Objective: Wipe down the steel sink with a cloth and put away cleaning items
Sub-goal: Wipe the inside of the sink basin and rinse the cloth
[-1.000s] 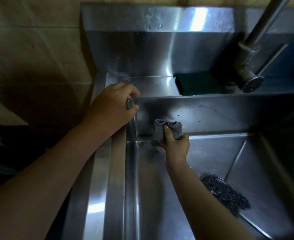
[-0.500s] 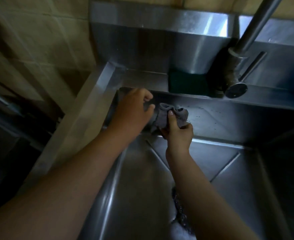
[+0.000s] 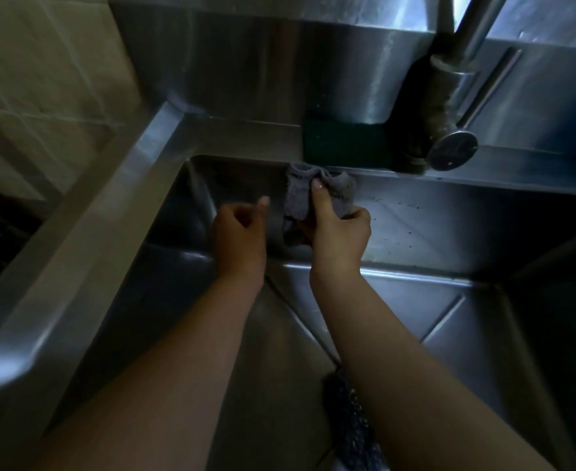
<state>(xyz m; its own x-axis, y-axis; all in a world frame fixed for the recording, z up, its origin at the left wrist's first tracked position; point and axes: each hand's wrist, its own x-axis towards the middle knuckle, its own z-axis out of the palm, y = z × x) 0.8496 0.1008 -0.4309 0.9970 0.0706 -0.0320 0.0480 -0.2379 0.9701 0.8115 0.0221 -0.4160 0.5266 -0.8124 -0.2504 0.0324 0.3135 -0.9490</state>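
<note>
My right hand grips a crumpled grey cloth and presses it against the back inner wall of the steel sink, just under the rim. My left hand hovers inside the basin a little to the left of the cloth, fingers curled in a loose fist with nothing in it. A dark green sponge lies on the back ledge directly above the cloth.
The tap with its round-ended lever rises from the ledge at the right of the sponge. A dark scourer lies on the basin floor near my right forearm. A tiled wall stands at the left, beyond the sink's broad left rim.
My left hand has let go of the sink's left corner and moved down into the basin beside the cloth. My right hand has slid the cloth up the back wall to the rim.
</note>
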